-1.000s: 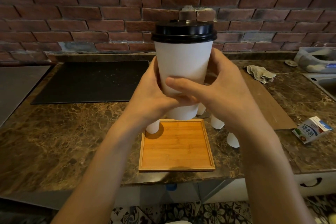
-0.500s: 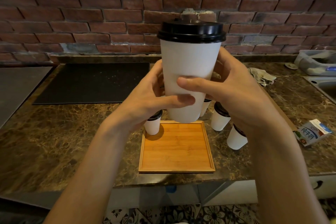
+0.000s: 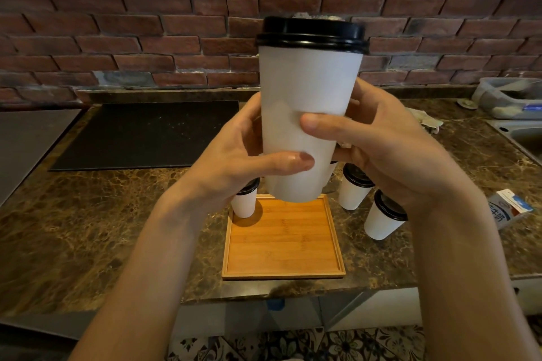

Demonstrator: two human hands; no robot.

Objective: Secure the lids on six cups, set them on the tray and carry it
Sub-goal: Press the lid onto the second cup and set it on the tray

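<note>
- Spanning the view, a marble counter is seen, with the wooden tray laid on it;
- a white cup with black lid is clasped upright above the tray by the left hand and right hand;
- three lidded cups are stood beside the tray

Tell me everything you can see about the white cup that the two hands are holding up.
The held cup is a tall white cup, paper by its look, tapering toward its base, with no print visible. A black lid sits level on its rim. The cup is upright, raised in the air above the far edge of the wooden tray, touching no surface. The left hand wraps its lower part with the thumb across the front; the right hand grips the other side, thumb higher up. Its contents cannot be seen.
</note>
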